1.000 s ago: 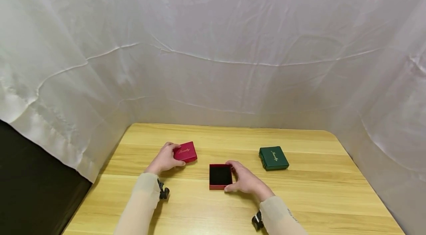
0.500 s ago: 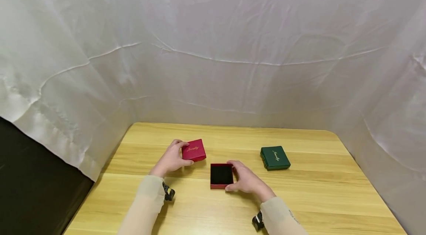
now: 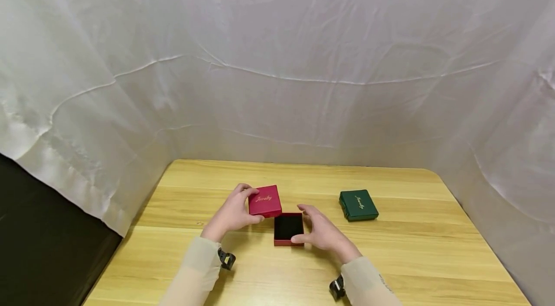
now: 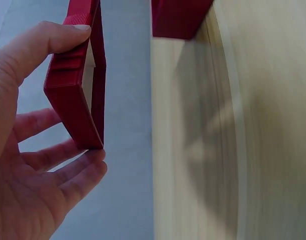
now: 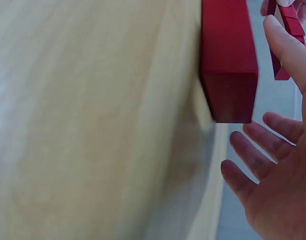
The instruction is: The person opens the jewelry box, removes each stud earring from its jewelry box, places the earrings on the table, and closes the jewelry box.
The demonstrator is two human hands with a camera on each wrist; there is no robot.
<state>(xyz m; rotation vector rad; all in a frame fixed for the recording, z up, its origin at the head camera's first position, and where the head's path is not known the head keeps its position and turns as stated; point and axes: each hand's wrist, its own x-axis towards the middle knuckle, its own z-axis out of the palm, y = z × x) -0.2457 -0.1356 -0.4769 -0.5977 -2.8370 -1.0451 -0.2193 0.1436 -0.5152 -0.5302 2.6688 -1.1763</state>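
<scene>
My left hand (image 3: 234, 210) holds the red jewelry box lid (image 3: 265, 201) by its sides, thumb at the front and fingers at the back. Gold script marks the lid's top. In the left wrist view its hollow underside shows, and the thumb presses a ribbed ribbon band (image 4: 79, 19) on its side. The lid is raised, overlapping the back left corner of the red box base (image 3: 288, 228) in the head view. A black pad lines the base, which sits on the table. At the base's right side is my right hand (image 3: 324, 232), its fingers spread and loosely bent, thumb over the front right corner.
A green jewelry box (image 3: 358, 205) with gold script and a ribbon at its left side lies on the wooden table (image 3: 425, 248), right of the red base. Pale fabric (image 3: 303, 103) hangs behind and around the table. Dark cloth (image 3: 39, 229) is at the left.
My left hand has carried the red lid right, from the table's left part to the base's back left corner. The right hand's fingers have loosened from the base's side. The green box stays put.
</scene>
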